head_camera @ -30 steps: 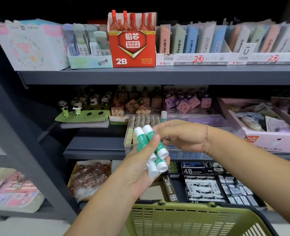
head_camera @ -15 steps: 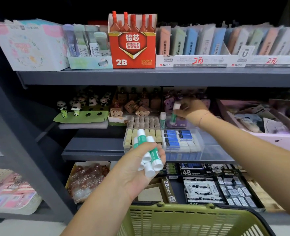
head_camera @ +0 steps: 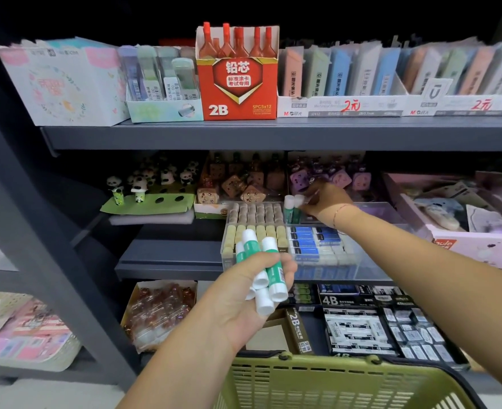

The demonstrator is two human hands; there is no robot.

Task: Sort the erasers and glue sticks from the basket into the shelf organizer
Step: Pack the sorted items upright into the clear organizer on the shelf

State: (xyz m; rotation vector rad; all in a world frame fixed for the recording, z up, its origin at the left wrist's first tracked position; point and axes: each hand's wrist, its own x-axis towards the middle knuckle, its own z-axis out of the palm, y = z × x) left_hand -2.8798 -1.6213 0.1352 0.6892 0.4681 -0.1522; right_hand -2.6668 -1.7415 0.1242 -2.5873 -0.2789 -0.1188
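Observation:
My left hand (head_camera: 238, 293) grips a bunch of several green-and-white glue sticks (head_camera: 268, 271) in front of the middle shelf. My right hand (head_camera: 326, 200) reaches into the back of the clear shelf organizer (head_camera: 317, 262) and pinches the white cap of a glue stick (head_camera: 297, 206) that stands upright beside another glue stick (head_camera: 288, 206). The organizer's left compartment holds rows of beige erasers (head_camera: 255, 222). Its front right compartment holds blue-and-white erasers (head_camera: 317, 240). The green basket (head_camera: 317, 379) sits at the bottom edge, its inside hidden.
Panda figures (head_camera: 139, 187) and brown and purple toy boxes line the back of the middle shelf. A pink box (head_camera: 465, 240) stands to the right. The red 2B lead box (head_camera: 238, 75) is on the top shelf. Black 4B eraser boxes (head_camera: 358, 320) fill the lower shelf.
My right hand took one glue stick from the bunch, carried it to the organizer's back compartment, and has lowered it upright next to the stick standing there. My left hand barely moved.

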